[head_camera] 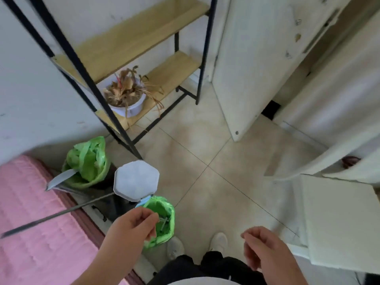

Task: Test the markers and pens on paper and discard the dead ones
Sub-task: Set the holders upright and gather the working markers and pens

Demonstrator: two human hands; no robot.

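A small bin with a green liner (166,210) stands on the tiled floor by my feet, its white octagonal lid (136,181) tipped up. Grey pens (164,223) lie inside it. My left hand (133,225) hovers over the bin's near left rim, fingers loosely curled, and I see nothing held in it. My right hand (261,247) hangs to the right above the floor, also loosely curled and holding nothing. No paper is in view.
A second bin with a green bag (88,161) stands further left by the wall. A pink bed cover (30,223) fills the lower left. A black-framed shelf with a dried potted plant (127,95) stands ahead. A white door (253,64) and white furniture (339,219) are on the right.
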